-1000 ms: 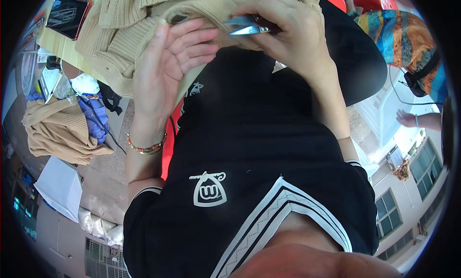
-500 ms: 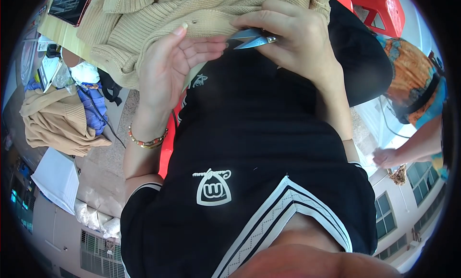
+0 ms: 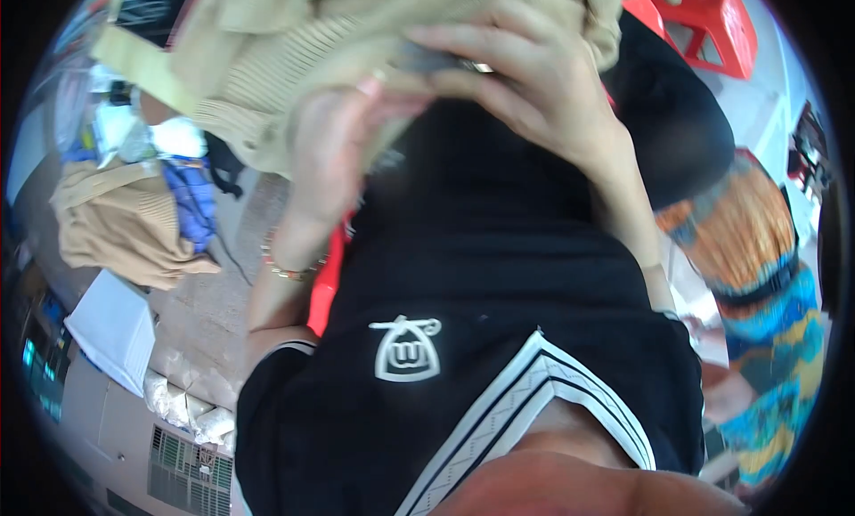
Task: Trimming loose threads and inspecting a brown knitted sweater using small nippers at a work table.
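A beige ribbed knit garment (image 3: 294, 57) lies bunched across my lap and the table edge. My right hand (image 3: 534, 80) is closed around small thread snips (image 3: 432, 60), their blades pointing left over the cloth. The blades are blurred, so whether they are apart or together is unclear. My left hand (image 3: 334, 151), smeared by motion, is at the garment's near edge. Its thumb and fingers are close together beside the snips; whether cloth is pinched between them does not show clearly.
A phone-like dark device (image 3: 151, 8) rests at the table's far left. Another beige knit (image 3: 125, 222) lies with blue cloth (image 3: 191, 204) at left, above a white box (image 3: 111, 329). A red stool (image 3: 712, 35) stands far right. A person in patterned clothing (image 3: 739, 240) is at right.
My left thumb has come nearer its fingers, and the hand has shifted toward the snips. The view has moved slightly. The person at right has moved nearer.
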Demonstrator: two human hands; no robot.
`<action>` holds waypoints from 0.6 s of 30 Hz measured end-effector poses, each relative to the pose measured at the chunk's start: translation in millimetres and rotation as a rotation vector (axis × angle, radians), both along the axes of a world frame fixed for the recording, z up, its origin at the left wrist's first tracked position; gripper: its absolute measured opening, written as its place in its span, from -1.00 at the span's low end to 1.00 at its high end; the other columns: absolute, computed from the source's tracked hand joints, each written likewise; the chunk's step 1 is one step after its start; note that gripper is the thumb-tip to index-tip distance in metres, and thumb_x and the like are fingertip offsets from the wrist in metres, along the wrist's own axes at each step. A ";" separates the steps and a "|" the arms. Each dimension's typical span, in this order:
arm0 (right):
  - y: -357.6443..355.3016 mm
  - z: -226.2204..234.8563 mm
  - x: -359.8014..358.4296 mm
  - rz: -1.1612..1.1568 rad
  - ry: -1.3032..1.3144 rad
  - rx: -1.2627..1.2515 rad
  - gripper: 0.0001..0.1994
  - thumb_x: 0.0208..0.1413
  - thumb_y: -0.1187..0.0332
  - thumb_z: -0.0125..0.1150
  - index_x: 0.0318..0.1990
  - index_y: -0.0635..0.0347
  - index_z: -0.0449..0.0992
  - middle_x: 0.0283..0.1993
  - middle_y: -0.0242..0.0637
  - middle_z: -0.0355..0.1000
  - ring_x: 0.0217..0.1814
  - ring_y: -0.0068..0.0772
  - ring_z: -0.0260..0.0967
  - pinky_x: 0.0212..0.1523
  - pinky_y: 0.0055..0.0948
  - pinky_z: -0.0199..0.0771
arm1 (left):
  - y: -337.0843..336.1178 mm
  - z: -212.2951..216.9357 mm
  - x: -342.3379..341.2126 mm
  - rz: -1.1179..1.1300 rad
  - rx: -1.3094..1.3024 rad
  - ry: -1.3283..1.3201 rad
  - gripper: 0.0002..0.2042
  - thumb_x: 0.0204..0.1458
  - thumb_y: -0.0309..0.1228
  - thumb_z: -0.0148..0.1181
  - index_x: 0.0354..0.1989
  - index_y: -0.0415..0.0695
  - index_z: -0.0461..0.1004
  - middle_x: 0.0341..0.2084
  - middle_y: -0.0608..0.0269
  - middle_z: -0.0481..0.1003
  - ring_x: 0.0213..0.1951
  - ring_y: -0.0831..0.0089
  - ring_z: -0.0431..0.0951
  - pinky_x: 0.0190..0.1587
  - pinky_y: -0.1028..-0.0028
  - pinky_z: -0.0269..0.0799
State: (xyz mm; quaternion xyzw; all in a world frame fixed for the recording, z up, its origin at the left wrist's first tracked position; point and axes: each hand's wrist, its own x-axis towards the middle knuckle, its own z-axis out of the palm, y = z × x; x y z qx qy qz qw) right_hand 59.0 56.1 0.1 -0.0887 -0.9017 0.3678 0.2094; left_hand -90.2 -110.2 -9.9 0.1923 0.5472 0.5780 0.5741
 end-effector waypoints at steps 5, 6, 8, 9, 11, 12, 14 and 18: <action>12.6 17.1 -1.5 -0.071 0.006 -0.158 -0.58 -0.12 0.52 0.22 0.00 0.12 0.51 -0.28 -0.23 0.40 -0.31 -0.28 0.37 -0.32 -0.41 0.38 | 10.4 -14.9 -2.8 -0.192 0.092 0.227 -0.52 0.24 -0.18 -0.21 -0.32 -0.40 0.52 -0.34 -0.08 0.57 -0.25 0.24 0.59 -0.05 0.36 0.41; 15.5 14.1 -5.3 -0.140 0.051 -0.232 -0.57 -0.12 0.55 0.22 0.01 0.14 0.50 -0.27 -0.25 0.41 -0.30 -0.34 0.37 -0.32 -0.46 0.37 | 10.0 -16.7 0.0 -0.163 0.030 0.045 -0.53 0.23 -0.19 -0.15 -0.29 -0.45 0.49 -0.29 -0.10 0.55 -0.24 0.28 0.58 -0.07 0.40 0.45; 23.1 25.2 -8.8 -0.237 0.065 -0.256 -0.54 -0.13 0.59 0.23 0.03 0.18 0.49 -0.26 -0.29 0.40 -0.30 -0.46 0.35 -0.32 -0.56 0.34 | 7.4 -15.9 0.2 -0.176 0.027 -0.057 -0.56 0.24 -0.26 -0.16 -0.16 -0.52 0.45 -0.24 -0.19 0.53 -0.21 0.19 0.58 -0.04 0.37 0.43; 27.9 38.1 -9.0 -0.267 0.050 -0.214 -0.53 -0.14 0.61 0.24 0.04 0.19 0.48 -0.25 -0.30 0.40 -0.30 -0.50 0.34 -0.33 -0.60 0.32 | 1.3 -8.7 2.5 -0.183 0.033 -0.075 -0.55 0.24 -0.25 -0.15 -0.16 -0.52 0.44 -0.23 -0.19 0.53 -0.20 0.19 0.58 -0.03 0.37 0.43; 46.8 51.0 -8.7 -0.267 0.138 -0.107 -0.59 -0.15 0.67 0.14 -0.05 0.24 0.51 -0.29 -0.28 0.41 -0.32 -0.44 0.34 -0.32 -0.60 0.31 | -2.7 -5.0 3.9 -0.190 0.074 -0.046 -0.55 0.23 -0.25 -0.15 -0.15 -0.53 0.43 -0.22 -0.21 0.52 -0.19 0.19 0.57 -0.01 0.38 0.42; 55.7 55.4 -8.2 -0.240 0.261 -0.014 -0.60 -0.15 0.69 0.09 -0.08 0.25 0.52 -0.29 -0.27 0.43 -0.33 -0.42 0.34 -0.32 -0.59 0.32 | -1.9 -4.2 6.1 -0.189 0.097 -0.029 -0.55 0.23 -0.25 -0.15 -0.15 -0.53 0.43 -0.22 -0.21 0.52 -0.19 0.19 0.58 -0.01 0.39 0.42; 61.7 69.7 -6.7 -0.222 0.433 0.017 -0.70 -0.09 0.72 0.00 -0.18 0.34 0.52 -0.27 -0.22 0.46 -0.27 -0.41 0.37 -0.24 -0.53 0.34 | -5.5 -9.3 6.2 -0.173 0.114 -0.009 -0.56 0.23 -0.25 -0.15 -0.13 -0.51 0.43 -0.23 -0.18 0.53 -0.20 0.22 0.58 -0.02 0.42 0.43; 67.2 -8.6 -6.9 -0.404 0.523 -0.363 -0.95 0.01 0.55 0.11 -0.37 0.32 0.47 -0.49 -0.27 0.36 -0.46 -0.46 0.27 -0.44 -0.51 0.23 | -9.0 -19.5 15.7 -0.154 0.150 0.151 -0.66 0.21 -0.31 -0.09 -0.14 -0.40 0.45 -0.27 -0.04 0.55 -0.29 0.35 0.59 -0.15 0.47 0.46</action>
